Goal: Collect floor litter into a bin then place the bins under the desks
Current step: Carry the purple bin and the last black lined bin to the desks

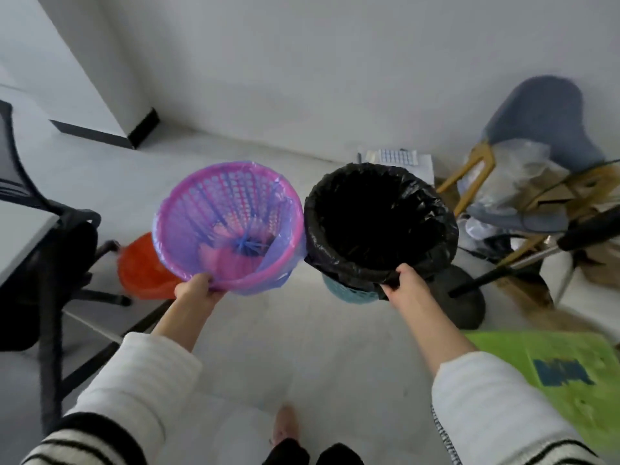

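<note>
Two bins are observed held off the floor point(255, 333), one in each hand, ahead of the person and side by side with their rims touching or very nearly so. The pink bin point(188, 209), lined with a pale violet bag, is gripped at its near rim by the left hand point(198, 292), fingers closed over the edge; the bin is tilted so that its mouth faces the camera, and some pink material is seen at the bottom. The black-lined bin point(339, 290), teal at its perforated base, is gripped at its near rim by the right hand point(404, 286), clamped on rim and black bag point(380, 216) together; its contents cannot be made out in the dark liner. Both hands are thus closed on their loads and held well apart from each other. A grey worktop point(23, 233) edge is noted at the far left, beside a black office chair point(50, 250), so the left hand is the nearer to it; an orange bin point(141, 270) sits on the floor beyond the pink one. A cluttered blue chair point(550, 129) and a green sheet point(553, 374) lie to the right. It is judged that collection is finished or nearly so, and that placement under the desks remains, requiring a turn leftward and a lowering of each bin upright.
</note>
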`<action>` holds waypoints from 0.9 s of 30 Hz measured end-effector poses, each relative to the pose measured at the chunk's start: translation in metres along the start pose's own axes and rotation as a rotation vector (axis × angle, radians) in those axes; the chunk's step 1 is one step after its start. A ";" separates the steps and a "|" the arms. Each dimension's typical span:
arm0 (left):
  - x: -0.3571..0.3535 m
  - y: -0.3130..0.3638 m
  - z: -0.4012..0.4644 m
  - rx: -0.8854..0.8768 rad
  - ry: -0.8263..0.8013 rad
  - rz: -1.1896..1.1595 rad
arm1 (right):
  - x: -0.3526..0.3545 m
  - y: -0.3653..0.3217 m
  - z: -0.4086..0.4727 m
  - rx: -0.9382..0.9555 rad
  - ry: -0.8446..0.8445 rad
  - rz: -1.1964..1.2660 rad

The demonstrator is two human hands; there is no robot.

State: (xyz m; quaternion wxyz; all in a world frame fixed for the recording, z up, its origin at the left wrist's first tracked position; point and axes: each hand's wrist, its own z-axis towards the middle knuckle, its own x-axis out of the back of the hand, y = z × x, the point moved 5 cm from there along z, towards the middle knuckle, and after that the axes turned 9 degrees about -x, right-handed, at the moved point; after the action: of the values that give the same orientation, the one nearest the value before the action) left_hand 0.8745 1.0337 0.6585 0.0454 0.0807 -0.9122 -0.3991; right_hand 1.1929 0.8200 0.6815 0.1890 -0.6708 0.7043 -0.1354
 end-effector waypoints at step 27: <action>-0.036 0.517 0.303 -0.307 0.406 -0.586 | -0.810 0.002 -0.077 0.030 -0.540 -0.656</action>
State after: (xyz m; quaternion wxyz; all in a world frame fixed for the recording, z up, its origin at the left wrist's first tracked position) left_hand 0.8082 1.6045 0.8323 0.1204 0.4075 -0.7525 -0.5031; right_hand 1.1799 1.6216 0.8178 0.3232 -0.8679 0.3768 -0.0181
